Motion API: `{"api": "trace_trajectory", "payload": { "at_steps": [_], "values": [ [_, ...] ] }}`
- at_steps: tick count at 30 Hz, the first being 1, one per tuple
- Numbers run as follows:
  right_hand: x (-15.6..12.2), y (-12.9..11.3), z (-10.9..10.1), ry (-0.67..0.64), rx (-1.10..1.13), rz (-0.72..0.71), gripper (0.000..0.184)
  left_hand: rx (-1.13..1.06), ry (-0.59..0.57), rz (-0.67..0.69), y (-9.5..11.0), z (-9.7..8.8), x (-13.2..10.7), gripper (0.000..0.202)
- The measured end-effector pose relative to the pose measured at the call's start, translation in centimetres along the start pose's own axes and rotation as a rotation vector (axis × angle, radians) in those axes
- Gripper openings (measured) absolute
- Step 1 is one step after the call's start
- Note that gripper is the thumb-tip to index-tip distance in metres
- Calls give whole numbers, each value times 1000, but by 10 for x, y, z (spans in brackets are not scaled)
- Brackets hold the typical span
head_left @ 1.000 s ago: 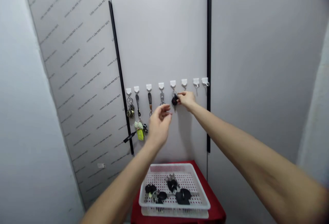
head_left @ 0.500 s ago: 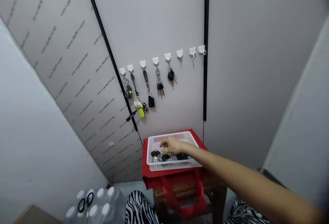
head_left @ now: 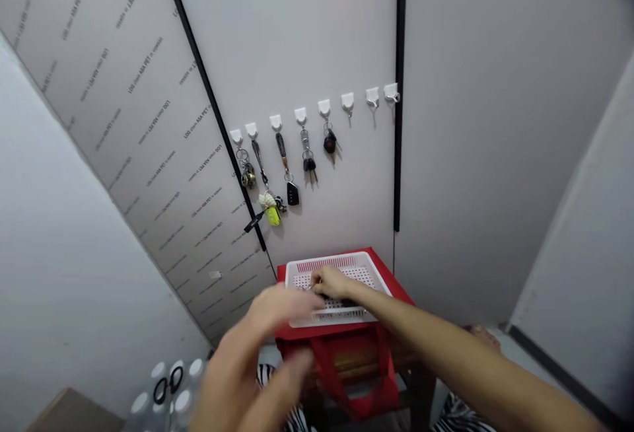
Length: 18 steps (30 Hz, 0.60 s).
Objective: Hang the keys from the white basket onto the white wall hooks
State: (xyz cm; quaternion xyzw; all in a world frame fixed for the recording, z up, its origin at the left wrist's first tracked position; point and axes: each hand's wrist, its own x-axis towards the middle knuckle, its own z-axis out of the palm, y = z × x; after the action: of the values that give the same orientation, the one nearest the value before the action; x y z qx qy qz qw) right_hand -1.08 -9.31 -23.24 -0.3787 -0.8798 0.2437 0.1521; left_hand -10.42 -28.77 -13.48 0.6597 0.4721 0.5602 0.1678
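Observation:
My right hand [head_left: 331, 282] is down inside a white plastic basket [head_left: 369, 261], its fingers pinched together. Whatever is between them is too small and partly hidden to make out. Dark items [head_left: 349, 302] lie under and beside this hand on the basket floor. In front of the basket, my left hand [head_left: 262, 346] is raised and blurred by motion, its thumb and fingers apart and nothing in its grip. It covers the basket's near left corner. The basket rests on a red bag [head_left: 391, 280] laid over a wooden stool [head_left: 347, 359].
White hooks on the wall panel hold several key bunches, including a black car key [head_left: 292, 193] and a yellow key fob [head_left: 273, 215]. Three hooks at the right, one the end hook [head_left: 391, 93], carry no keys. Capped bottles with scissors [head_left: 168, 382] stand lower left, beside a cardboard box [head_left: 74, 412].
My left hand has come into view from below, toward the basket. My right hand has dropped slightly and its fingers have closed over where black-headed keys lay.

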Motion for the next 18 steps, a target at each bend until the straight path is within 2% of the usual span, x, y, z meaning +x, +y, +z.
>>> {"api": "trace_trajectory", "payload": {
  "at_steps": [3, 6, 8, 10, 12, 16, 18],
  "values": [
    [-3, 2, -20, 31, 186, 6, 16, -36, -122, -205, -47, 11, 33, 43],
    [-7, 1, -43, 53, 486, 67, 14, -139, -79, -404, -103, 37, 59, 50],
    [-10, -2, -55, 72, 618, 94, 13, -286, -109, -459, -123, 56, 69, 54],
    [-12, -5, -65, 114, 691, 115, 12, -438, -174, -474, -127, 71, 74, 50],
    [-14, -9, -72, 173, 713, 142, 11, -525, -214, -505, -122, 80, 79, 42],
    [-17, -11, -83, 279, 671, 188, 10, -545, -178, -625, -115, 79, 86, 31],
    [-18, -10, -86, 282, 695, 203, 12, -548, -164, -652, -116, 75, 88, 30]
  ]
}}
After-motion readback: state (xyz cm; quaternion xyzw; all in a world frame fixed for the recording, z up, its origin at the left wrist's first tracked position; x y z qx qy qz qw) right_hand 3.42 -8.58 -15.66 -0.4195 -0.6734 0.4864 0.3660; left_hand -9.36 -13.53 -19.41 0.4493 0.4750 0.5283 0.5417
